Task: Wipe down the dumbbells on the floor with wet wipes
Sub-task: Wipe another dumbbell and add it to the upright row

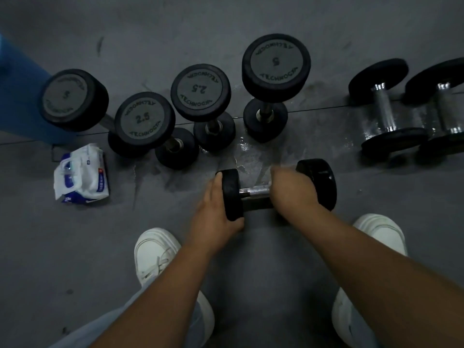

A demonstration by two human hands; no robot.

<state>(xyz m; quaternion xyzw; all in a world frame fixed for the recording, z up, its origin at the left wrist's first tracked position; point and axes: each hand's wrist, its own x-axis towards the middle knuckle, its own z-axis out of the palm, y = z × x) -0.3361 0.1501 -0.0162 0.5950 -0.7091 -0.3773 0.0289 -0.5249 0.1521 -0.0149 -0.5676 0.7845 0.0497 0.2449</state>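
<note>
My left hand (213, 209) steadies the dumbbell (319, 182) on the floor (251, 259) between my feet, fingers (234, 223) clamped round its left head, likely to stop it rolling. My right hand (292, 189) curls round the handle, apparently rubbing with a wipe (269, 184). The wipes pack (81, 172) lies left, near.

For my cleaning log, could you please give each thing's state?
Held dumbbell: lying on the floor
Left hand: grips its left end
Right hand: curled round its handle
Four labelled dumbbells: standing on end
Two right dumbbells: lying sideways
Wipes pack: on floor
Floor: wet patches
</note>
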